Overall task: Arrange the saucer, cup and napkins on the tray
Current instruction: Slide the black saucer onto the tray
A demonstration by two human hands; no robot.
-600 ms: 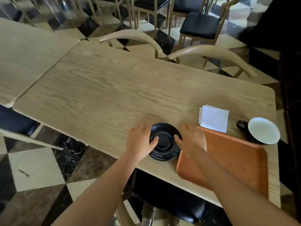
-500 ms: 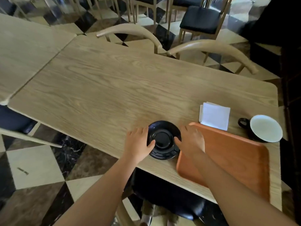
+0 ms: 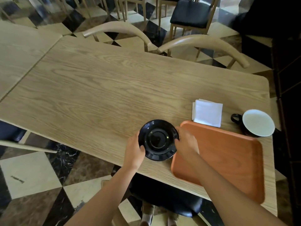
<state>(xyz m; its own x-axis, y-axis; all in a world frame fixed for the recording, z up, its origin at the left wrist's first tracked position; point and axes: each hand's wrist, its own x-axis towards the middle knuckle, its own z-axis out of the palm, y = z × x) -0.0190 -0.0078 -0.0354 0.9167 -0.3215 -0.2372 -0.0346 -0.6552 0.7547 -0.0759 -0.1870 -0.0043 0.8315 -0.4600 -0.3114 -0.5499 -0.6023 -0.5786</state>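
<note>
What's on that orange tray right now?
No tableware yet. The tray has only the right hand and forearm crossing its near-left part, hiding that patch. The saucer, napkins and cup are all beside it.

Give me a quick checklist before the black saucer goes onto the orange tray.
1. Grip on the round black glazed saucer: left hand and right hand hold opposite rims. Ok.
2. Saucer clear of the table: cannot tell.
3. Landing spot on the orange rectangular wooden tray: bare apart from the right forearm across it. Ok.
4. Path: saucer sits just left of the tray's near-left edge, nothing between. Ok.
5. White folded napkins: off the tray, beyond its far edge. Not ok yet.
6. Black cup with white inside: on the table past the tray's far right corner. Not ok yet.
</note>
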